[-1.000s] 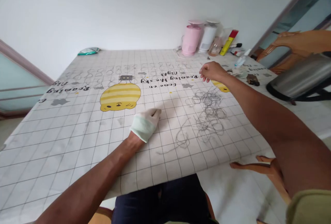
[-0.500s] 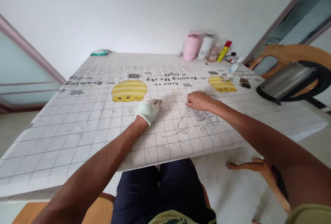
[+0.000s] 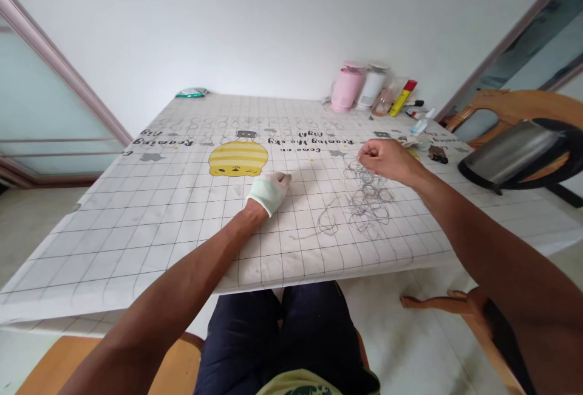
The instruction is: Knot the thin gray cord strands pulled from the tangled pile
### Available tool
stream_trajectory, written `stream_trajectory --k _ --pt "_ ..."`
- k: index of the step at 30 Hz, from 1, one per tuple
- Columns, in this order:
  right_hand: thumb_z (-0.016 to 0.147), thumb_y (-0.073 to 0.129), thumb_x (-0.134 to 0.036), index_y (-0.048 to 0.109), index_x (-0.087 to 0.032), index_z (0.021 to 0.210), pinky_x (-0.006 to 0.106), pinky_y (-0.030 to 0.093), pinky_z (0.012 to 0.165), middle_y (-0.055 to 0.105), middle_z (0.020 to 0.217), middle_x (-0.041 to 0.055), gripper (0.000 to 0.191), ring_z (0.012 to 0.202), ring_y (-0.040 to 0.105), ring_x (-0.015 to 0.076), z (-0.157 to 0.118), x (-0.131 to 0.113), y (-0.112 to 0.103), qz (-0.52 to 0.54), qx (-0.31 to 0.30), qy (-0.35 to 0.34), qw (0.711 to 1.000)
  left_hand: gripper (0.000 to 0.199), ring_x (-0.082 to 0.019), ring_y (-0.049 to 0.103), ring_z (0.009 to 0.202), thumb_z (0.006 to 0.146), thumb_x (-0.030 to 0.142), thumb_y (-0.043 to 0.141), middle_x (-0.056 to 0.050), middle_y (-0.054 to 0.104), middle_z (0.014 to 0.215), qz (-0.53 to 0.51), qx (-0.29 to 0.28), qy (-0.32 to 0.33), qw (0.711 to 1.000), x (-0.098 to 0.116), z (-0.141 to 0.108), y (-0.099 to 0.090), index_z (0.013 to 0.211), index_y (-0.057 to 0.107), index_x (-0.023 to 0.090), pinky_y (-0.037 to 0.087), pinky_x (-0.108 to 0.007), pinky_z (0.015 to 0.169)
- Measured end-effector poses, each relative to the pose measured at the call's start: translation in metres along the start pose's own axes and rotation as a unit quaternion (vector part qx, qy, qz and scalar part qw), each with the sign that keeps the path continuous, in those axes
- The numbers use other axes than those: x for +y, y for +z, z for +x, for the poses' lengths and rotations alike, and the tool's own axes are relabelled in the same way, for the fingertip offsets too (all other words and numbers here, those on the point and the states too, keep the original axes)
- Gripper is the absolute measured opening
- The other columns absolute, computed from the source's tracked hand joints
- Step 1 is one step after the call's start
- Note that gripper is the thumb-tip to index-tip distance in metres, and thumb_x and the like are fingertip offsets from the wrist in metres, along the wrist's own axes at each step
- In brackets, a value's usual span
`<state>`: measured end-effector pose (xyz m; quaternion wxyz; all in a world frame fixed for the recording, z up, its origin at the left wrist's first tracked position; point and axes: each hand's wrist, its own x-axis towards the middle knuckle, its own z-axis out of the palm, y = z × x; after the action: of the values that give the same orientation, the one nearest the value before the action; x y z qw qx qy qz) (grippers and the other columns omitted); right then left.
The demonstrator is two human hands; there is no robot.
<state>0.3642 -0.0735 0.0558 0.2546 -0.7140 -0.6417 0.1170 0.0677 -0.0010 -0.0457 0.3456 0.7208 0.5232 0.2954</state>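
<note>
My left hand (image 3: 270, 189) wears a pale glove and rests on the tablecloth below a printed yellow bear. Its fingers are closed in a pinch; whatever lies between them is too small to make out. My bare right hand (image 3: 385, 159) hovers over the top of a loose tangle of thin grey thread (image 3: 368, 200), thumb and fingers pinched together. I cannot tell whether a strand is caught in them. One stray curl of the thread (image 3: 327, 222) trails left toward the front of the table. Both hands are apart.
A checked white tablecloth (image 3: 150, 225) covers the table. A steel kettle (image 3: 514, 152) stands at the right, near a wooden chair (image 3: 523, 100). Along the back are a pink device (image 3: 346, 88), a white one (image 3: 372, 88), a yellow-red tube (image 3: 402, 98) and a green packet (image 3: 192, 92).
My right hand has moved right and slightly away from me, uncovering more of the thread tangle. The left hand stays at the same spot on the cloth. The view has shifted a little.
</note>
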Motion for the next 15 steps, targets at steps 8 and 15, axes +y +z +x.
stream_trajectory --k 8,15 --pt "0.102 0.055 -0.021 0.063 -0.025 0.089 0.038 0.052 0.071 0.071 0.089 0.0087 0.016 0.082 0.065 0.0245 -0.027 -0.03 0.042 -0.148 0.119 -0.281 0.941 0.053 -0.016 0.065 0.064 0.098 0.062 0.061 -0.013 0.079 0.09 -0.324 -0.112 -0.037 0.939 0.0 -0.003 -0.007 0.104 0.078 0.012 0.05 -0.029 0.06" --pt "0.106 0.039 -0.006 0.06 -0.025 0.084 0.039 0.044 0.061 0.064 0.08 0.0064 0.036 0.075 0.057 0.0232 -0.02 -0.054 0.11 -0.246 0.099 -0.455 0.85 0.048 -0.018 0.07 0.072 0.098 0.057 0.067 -0.012 0.077 0.085 -0.426 -0.157 -0.007 0.891 0.002 -0.003 -0.009 0.101 0.077 0.01 0.054 -0.028 0.063"
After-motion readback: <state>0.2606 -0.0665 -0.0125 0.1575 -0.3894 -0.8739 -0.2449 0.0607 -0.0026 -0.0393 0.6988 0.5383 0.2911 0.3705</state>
